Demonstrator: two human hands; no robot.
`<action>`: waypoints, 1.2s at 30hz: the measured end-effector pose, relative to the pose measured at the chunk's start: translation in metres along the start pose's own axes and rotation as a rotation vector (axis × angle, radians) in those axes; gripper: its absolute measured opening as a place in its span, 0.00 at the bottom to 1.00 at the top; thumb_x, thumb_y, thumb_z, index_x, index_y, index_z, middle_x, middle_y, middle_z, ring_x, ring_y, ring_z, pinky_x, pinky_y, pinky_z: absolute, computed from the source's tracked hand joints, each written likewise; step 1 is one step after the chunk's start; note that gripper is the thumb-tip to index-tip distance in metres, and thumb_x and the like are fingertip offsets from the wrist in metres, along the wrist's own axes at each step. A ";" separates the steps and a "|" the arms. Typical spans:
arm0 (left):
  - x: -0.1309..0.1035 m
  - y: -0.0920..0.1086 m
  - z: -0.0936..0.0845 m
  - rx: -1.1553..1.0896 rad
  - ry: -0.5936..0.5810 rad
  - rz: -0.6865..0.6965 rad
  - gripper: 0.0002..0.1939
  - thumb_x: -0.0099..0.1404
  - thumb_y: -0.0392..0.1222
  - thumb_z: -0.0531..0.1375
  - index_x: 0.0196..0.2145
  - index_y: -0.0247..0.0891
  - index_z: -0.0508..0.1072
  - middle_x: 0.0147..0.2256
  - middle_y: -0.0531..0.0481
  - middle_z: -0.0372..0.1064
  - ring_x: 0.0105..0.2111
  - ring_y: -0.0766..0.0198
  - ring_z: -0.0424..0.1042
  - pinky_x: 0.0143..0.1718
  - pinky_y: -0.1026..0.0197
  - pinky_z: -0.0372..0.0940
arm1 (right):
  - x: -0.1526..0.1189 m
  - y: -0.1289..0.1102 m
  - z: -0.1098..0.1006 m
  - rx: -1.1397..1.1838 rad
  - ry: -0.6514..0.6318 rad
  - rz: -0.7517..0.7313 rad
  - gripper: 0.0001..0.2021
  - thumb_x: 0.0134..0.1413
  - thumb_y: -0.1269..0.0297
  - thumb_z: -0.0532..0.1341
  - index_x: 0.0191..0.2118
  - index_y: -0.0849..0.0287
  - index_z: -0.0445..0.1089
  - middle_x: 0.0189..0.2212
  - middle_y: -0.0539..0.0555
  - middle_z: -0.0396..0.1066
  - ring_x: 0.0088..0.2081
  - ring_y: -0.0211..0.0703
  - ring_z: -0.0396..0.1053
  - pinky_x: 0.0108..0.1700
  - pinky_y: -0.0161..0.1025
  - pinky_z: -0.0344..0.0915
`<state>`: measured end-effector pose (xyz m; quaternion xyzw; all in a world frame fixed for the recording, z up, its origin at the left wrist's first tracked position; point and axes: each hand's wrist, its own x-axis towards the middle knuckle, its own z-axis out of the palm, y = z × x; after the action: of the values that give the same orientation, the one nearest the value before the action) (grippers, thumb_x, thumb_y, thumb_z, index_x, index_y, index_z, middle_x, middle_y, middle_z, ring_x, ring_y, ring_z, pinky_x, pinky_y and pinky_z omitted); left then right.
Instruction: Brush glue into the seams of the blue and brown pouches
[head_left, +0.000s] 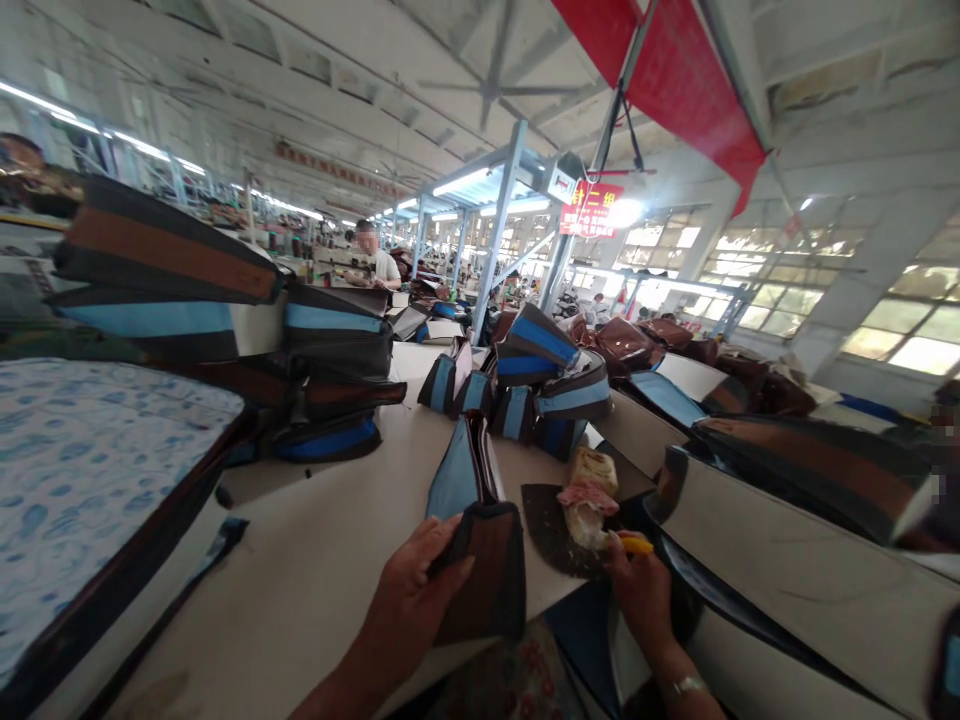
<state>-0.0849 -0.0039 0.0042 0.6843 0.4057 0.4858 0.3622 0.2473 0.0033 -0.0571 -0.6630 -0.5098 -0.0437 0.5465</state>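
My left hand (424,570) is closed round the near end of a brown bag piece (486,570) with dark edging, thumb on its face. Behind that end, the piece's light-blue side (456,465) and open fold stretch away over the table. On the right, my closed right hand (641,585) grips a small yellow-handled tool (637,543); its working end cannot be made out. Just past the fingertips, a whitish clump (586,525) and a pink rag (589,497) lie against a tan block (595,470). Under them is a dark, speckled piece (546,520).
Striped bag pieces (517,410) stand across the table's far side. More are stacked at left (172,245), beside a blue-patterned panel (97,480). Large cream and dark panels (780,520) crowd the right. A person (375,260) is farther back, near blue metal frames (499,220).
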 end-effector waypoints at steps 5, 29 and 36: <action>0.005 0.020 0.008 -0.053 -0.045 0.014 0.18 0.62 0.47 0.60 0.48 0.42 0.78 0.37 0.47 0.75 0.42 0.54 0.73 0.46 0.57 0.68 | 0.006 -0.098 -0.041 0.215 0.025 0.002 0.17 0.60 0.48 0.60 0.40 0.59 0.71 0.24 0.52 0.74 0.21 0.41 0.70 0.22 0.35 0.67; -0.003 0.028 0.023 -0.212 -0.137 -0.057 0.19 0.65 0.46 0.59 0.52 0.40 0.75 0.39 0.48 0.72 0.41 0.57 0.70 0.45 0.59 0.65 | -0.009 -0.165 -0.039 0.217 -0.111 -0.624 0.04 0.63 0.70 0.58 0.43 0.57 0.69 0.34 0.54 0.75 0.34 0.42 0.74 0.39 0.39 0.71; -0.006 0.032 0.022 -0.448 -0.176 -0.143 0.22 0.65 0.43 0.60 0.56 0.40 0.71 0.47 0.48 0.73 0.48 0.56 0.70 0.53 0.57 0.63 | -0.011 -0.158 -0.040 0.194 -0.076 -0.629 0.05 0.63 0.70 0.58 0.43 0.57 0.68 0.34 0.53 0.75 0.36 0.43 0.75 0.40 0.40 0.71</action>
<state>-0.0586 -0.0246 0.0242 0.5961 0.3021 0.4753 0.5723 0.1478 -0.0531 0.0591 -0.4191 -0.7113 -0.1369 0.5474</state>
